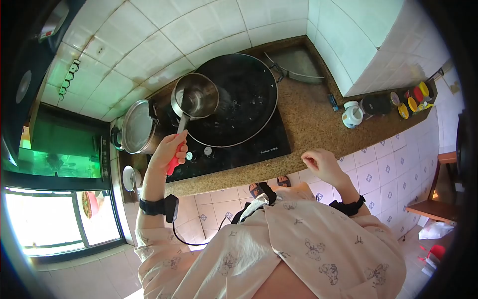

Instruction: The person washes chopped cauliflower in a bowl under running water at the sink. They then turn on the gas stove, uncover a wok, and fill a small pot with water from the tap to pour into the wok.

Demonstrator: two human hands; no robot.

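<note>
My left hand (pixel 170 153) is wrapped round the red handle of a small metal saucepan (pixel 200 94). The saucepan is tilted over the left edge of a large black wok (pixel 244 99), which sits on a black glass cooktop (pixel 269 142). Inside the wok its dark surface shows a few light specks. My right hand (pixel 321 163) hovers by the counter's front edge, fingers curled inward; whether anything is within them is hidden.
A lidded metal pot (pixel 138 127) stands left of the cooktop, with a white bowl (pixel 130 178) nearer me. Along the right counter are a white jar (pixel 352 114) and several colourful-lidded containers (pixel 412 103). Tiled walls rise behind.
</note>
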